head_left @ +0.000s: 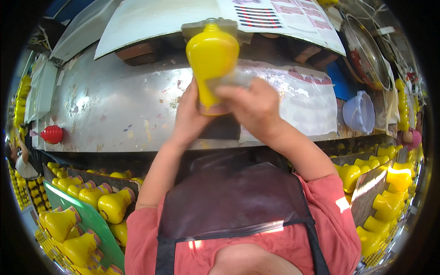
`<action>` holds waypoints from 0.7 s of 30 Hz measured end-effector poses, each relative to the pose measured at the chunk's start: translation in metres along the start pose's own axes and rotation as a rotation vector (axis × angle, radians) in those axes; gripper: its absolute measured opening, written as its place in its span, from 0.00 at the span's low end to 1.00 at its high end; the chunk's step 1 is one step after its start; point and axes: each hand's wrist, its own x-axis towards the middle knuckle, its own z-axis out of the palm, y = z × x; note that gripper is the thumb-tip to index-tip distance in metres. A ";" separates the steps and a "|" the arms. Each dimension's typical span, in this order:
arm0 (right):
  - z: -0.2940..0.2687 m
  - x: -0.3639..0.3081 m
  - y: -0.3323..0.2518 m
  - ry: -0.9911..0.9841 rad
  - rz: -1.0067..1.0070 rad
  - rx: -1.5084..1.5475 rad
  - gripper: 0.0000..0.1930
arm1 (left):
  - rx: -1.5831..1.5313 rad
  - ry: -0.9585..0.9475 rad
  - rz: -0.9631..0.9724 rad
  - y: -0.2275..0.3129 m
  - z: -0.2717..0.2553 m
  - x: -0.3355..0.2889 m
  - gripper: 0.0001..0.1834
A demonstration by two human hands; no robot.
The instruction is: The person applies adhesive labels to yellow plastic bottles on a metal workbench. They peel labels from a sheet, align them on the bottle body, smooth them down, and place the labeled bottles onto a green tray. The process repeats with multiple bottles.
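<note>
A glossy yellow vase [213, 50] is tilted over the worktable, its narrow neck at the far end and a pinkish band round its near end. My left hand [188, 110] is closed round the lower left side of the vase. My right hand [256, 103] pinches a flat greyish piece [224, 81] against the vase's right side. Motion blurs that piece, so I cannot tell whether it is a pad or a scraper. Behind the vase's neck is a dull grey-brown block [229, 25]. A dark patch [220, 128] lies beneath my hands at the table's near edge.
A metal worktable [114, 105] bears a wet translucent sheet [302, 110]. Beyond stands a raised white board [151, 23] with printed sheets [293, 16]. A pale blue bucket [359, 112] is at right, a red ribbed object [52, 134] at left. Yellow vases [112, 206] crowd boards on both sides.
</note>
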 end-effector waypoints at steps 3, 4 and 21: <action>-0.008 -0.004 -0.002 -0.102 -0.058 0.188 0.10 | 0.110 0.018 -0.012 -0.007 -0.004 -0.003 0.53; -0.014 -0.006 0.000 -0.083 0.196 0.307 0.10 | 0.149 0.036 0.024 -0.007 -0.007 -0.005 0.53; -0.083 -0.140 -0.001 -0.783 0.179 -0.308 0.28 | 0.489 0.086 0.181 0.004 -0.012 -0.015 0.54</action>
